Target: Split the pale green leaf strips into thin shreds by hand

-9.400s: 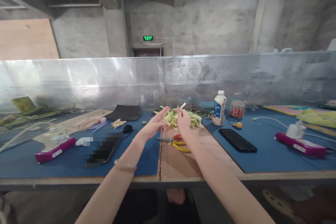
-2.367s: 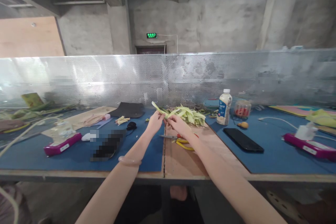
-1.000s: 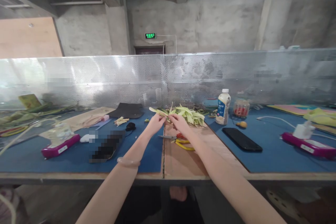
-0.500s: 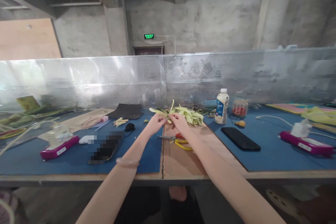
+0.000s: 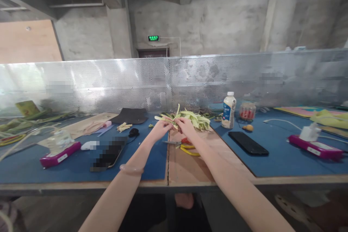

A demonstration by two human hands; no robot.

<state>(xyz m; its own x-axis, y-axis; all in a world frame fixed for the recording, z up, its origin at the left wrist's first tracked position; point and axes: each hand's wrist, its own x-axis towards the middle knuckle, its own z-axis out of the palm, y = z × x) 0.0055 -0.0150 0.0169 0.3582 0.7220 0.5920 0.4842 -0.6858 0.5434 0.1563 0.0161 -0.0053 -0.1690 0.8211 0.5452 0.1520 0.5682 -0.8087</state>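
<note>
My left hand [image 5: 163, 127] and my right hand [image 5: 185, 124] meet over the middle of the table, fingers pinched together. Between them they grip pale green leaf strips [image 5: 178, 111], whose ends stick out to the left and upward; fingers cover the rest. Just behind and to the right of my right hand lies a pile of similar pale strips [image 5: 201, 119]. Below the hands, partly covered by my right forearm, rest scissors [image 5: 189, 150] with yellow and red handles, blades pointing left.
A drink bottle [image 5: 228, 110], a glass jar [image 5: 247, 111] and a black phone [image 5: 248, 143] stand or lie on the right. On the left are a dark phone [image 5: 110, 154], a white mouse [image 5: 90, 145] and a purple power strip [image 5: 60, 156]. A perforated metal screen [image 5: 122, 83] closes the back.
My hands stay together on the leaf strips, with only slight finger movement. The whole view has shifted a little; objects on the table keep their places.
</note>
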